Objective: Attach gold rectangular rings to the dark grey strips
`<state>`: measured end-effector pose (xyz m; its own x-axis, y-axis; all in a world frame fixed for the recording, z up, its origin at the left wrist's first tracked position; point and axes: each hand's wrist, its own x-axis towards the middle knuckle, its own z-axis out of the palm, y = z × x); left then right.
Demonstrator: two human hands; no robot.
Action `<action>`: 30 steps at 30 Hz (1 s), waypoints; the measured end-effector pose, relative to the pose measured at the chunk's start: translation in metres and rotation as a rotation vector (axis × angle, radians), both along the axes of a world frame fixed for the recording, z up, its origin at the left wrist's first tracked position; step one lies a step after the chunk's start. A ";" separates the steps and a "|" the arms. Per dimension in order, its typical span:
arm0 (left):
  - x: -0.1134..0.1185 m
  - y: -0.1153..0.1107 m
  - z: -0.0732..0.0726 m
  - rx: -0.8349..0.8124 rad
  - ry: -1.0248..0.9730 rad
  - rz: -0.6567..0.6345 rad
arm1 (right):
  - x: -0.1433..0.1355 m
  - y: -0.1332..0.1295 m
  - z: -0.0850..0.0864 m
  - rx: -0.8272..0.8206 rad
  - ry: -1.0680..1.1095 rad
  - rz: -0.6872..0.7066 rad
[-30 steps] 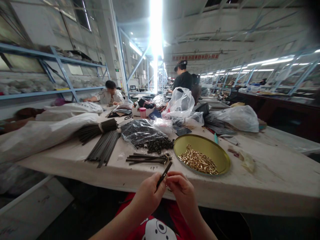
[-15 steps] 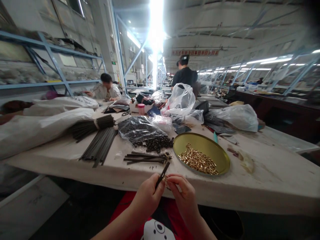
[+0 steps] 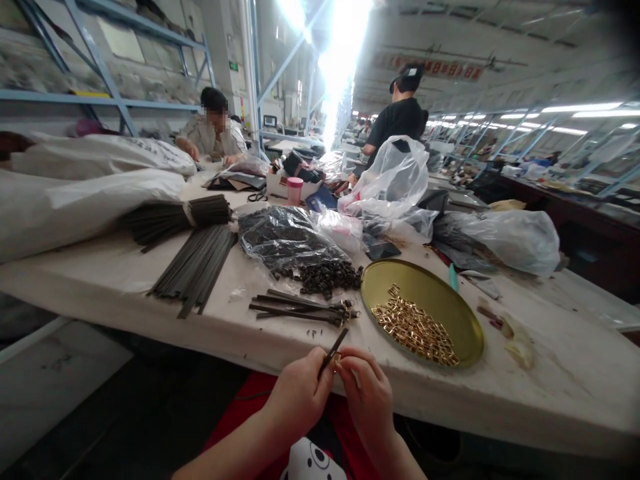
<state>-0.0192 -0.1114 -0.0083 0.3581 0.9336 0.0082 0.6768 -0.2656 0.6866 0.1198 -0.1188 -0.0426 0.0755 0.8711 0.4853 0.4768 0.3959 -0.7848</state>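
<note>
Pinched in my left hand (image 3: pixel 306 383) is a narrow dark strap (image 3: pixel 334 350), its end pointing up and away from me. My right hand (image 3: pixel 367 387) meets it at the fingertips, closed on a small gold buckle (image 3: pixel 337 361) at the strap; the fingers partly hide it. Just beyond my hands lie several dark straps (image 3: pixel 295 308) with gold pieces at their right ends. To the right stands a round gold tray (image 3: pixel 470 327) with a heap of gold buckles (image 3: pixel 415 327). Small black loops (image 3: pixel 327 277) spill from a clear plastic bag (image 3: pixel 285 233).
A loose pile of dark strips (image 3: pixel 195 270) and a tied bundle (image 3: pixel 207 210) lie at the left, beside white sacks (image 3: pixel 90 200). Plastic bags (image 3: pixel 395 173) and a pink-lidded jar (image 3: pixel 294 190) stand farther back. Two people (image 3: pixel 215 130) are beyond the table.
The view has tilted down and turned slightly left, so the table's things sit differently in frame. My hands stay together at the strap and buckle, with only slight finger movement.
</note>
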 end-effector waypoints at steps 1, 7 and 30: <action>-0.001 0.004 -0.002 0.002 0.019 -0.011 | -0.003 0.004 0.001 -0.056 0.044 -0.007; -0.011 0.024 -0.015 -0.073 -0.045 0.001 | -0.014 0.023 0.002 -0.276 0.169 0.027; -0.022 0.098 -0.024 -0.310 -0.390 0.107 | -0.016 0.094 -0.012 -0.309 0.036 0.112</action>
<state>-0.0414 -0.0139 -0.0326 0.2860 0.9446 -0.1609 0.3665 0.0473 0.9292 0.1036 -0.0245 -0.0551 -0.0168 0.9806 0.1954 0.4134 0.1848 -0.8916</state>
